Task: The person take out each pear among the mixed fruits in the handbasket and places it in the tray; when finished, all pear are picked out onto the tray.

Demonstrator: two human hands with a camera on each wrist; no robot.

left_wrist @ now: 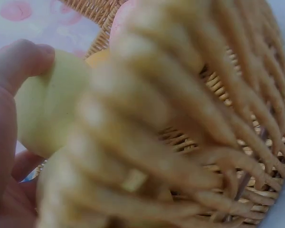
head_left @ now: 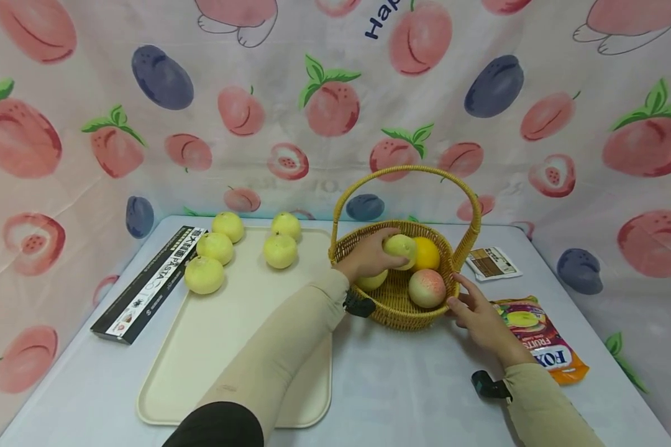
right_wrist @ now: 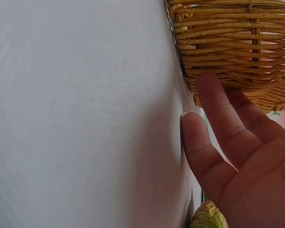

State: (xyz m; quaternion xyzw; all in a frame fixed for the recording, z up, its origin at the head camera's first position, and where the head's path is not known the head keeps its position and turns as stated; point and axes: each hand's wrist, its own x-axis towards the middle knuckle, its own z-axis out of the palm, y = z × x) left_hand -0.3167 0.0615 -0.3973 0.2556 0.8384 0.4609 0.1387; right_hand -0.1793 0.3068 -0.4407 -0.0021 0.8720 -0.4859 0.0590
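Observation:
In the head view my left hand [head_left: 369,253] reaches into a woven basket [head_left: 402,320] with a tall arched handle. It grips a pale green round fruit [head_left: 401,249]; the left wrist view shows the thumb across that fruit [left_wrist: 54,104], partly behind the blurred weave. Another pale green fruit [head_left: 372,281] lies under the hand. Beside them in the basket are an orange [head_left: 427,256] and a peach [head_left: 427,288]. My right hand [head_left: 483,320] touches the basket's right side, and the right wrist view shows straight fingers against the wicker wall.
Left of the basket, a cream tray [head_left: 246,347] bears several pale green fruits [head_left: 204,275]. A long black pasta box [head_left: 151,282] lies by the tray's left edge. To the right are a Fox's candy bag [head_left: 542,338] and a small flat packet [head_left: 492,263]. Patterned cloth hangs behind.

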